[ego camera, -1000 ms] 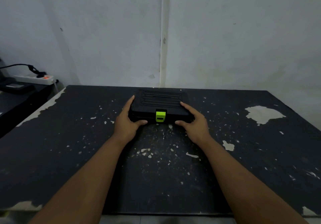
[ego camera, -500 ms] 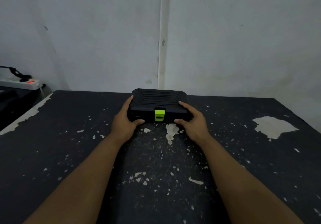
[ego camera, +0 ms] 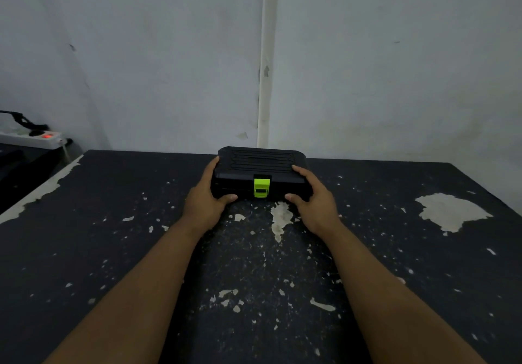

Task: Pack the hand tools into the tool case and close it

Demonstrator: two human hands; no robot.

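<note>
A black tool case point(ego camera: 261, 163) with a ribbed lid lies shut at the far middle of the table, close to the wall. Its lime-green latch point(ego camera: 261, 187) sits at the middle of the front edge, facing me. My left hand point(ego camera: 207, 199) grips the case's left front corner, thumb under the front edge. My right hand point(ego camera: 315, 199) grips the right front corner the same way. No loose hand tools are in sight.
The table point(ego camera: 113, 236) is black with flaking paint and pale patches, the largest at the right point(ego camera: 452, 212). A white wall with a vertical conduit point(ego camera: 267, 66) stands right behind the case. A white power strip point(ego camera: 36, 137) with a red light lies on a side surface at the far left.
The case has moved farther from me toward the wall with both hands on it. The view has tipped up, showing more wall.
</note>
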